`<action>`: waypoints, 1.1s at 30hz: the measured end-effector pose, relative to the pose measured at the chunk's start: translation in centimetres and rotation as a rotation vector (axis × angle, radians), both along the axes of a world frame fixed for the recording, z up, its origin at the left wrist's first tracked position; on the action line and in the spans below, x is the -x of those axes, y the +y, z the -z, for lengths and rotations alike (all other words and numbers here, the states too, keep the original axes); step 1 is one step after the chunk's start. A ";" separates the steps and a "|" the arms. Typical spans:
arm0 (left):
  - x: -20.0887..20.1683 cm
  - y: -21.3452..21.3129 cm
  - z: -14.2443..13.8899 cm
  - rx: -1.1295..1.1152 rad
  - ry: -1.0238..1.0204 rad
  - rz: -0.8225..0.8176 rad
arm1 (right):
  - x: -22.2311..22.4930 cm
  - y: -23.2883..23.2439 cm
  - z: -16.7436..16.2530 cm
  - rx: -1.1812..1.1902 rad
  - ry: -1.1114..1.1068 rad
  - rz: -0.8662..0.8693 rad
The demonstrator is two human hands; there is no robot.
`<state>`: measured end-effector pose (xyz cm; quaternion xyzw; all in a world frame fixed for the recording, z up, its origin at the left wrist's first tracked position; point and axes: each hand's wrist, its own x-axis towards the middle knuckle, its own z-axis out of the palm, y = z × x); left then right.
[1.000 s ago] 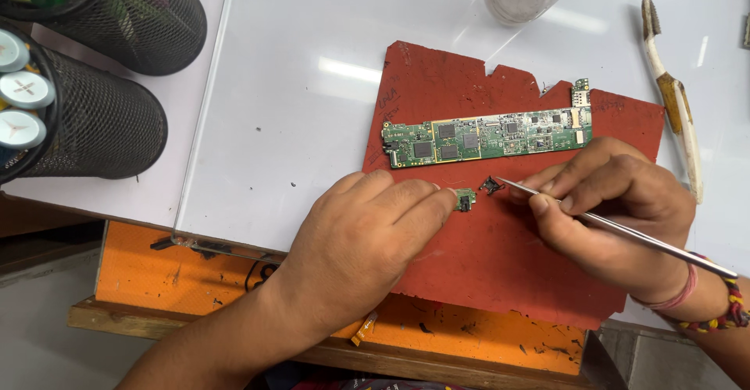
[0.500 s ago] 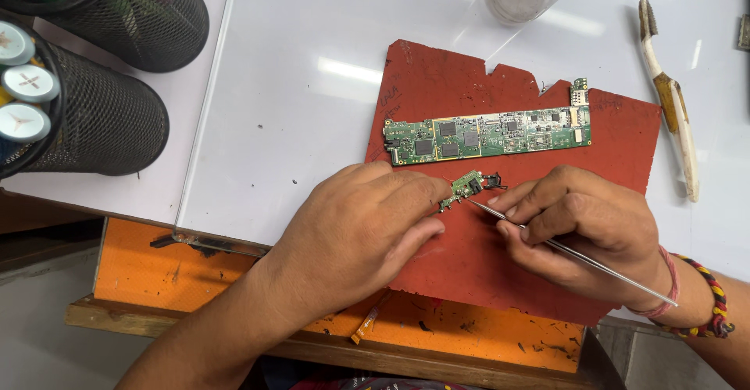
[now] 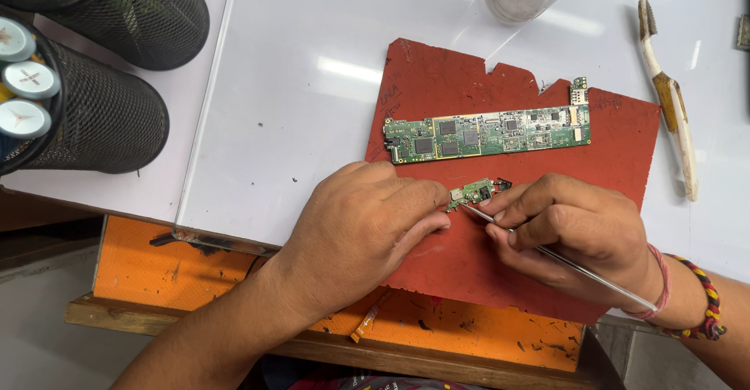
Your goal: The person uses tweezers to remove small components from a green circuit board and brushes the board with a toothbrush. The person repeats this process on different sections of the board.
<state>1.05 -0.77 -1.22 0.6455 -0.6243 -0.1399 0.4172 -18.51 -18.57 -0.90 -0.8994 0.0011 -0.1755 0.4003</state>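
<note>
left hand (image 3: pixel 367 230): fingers pinch the small green board (image 3: pixel 471 193) on the red mat (image 3: pixel 500 273), near the table's front edge | right hand (image 3: pixel 574 230): fingers closed around thin metal tweezers (image 3: pixel 547 253), tip touching the small board | long green board (image 3: pixel 488 134): on the mat, farther back | white brush (image 3: pixel 672 109): right edge | black mesh cups (image 3: pixel 101 117): left edge

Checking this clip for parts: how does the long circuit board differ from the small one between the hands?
The long circuit board is a wide strip; the small circuit board is a short piece. The long one lies flat and untouched on the red mat; the small one sits at the left hand fingertips, with the right hand putting tweezers to it. Both are green.
</note>
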 end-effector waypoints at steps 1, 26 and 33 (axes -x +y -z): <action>0.0 0.0 0.0 0.002 -0.014 0.003 | 0.0 -0.1 0.0 -0.009 -0.005 -0.013; 0.0 -0.1 -0.2 -0.032 0.009 0.003 | -0.3 -0.4 -0.1 -0.048 0.014 -0.027; 0.0 0.0 -0.2 -0.024 0.013 0.004 | -0.3 -0.5 0.0 -0.046 0.014 -0.036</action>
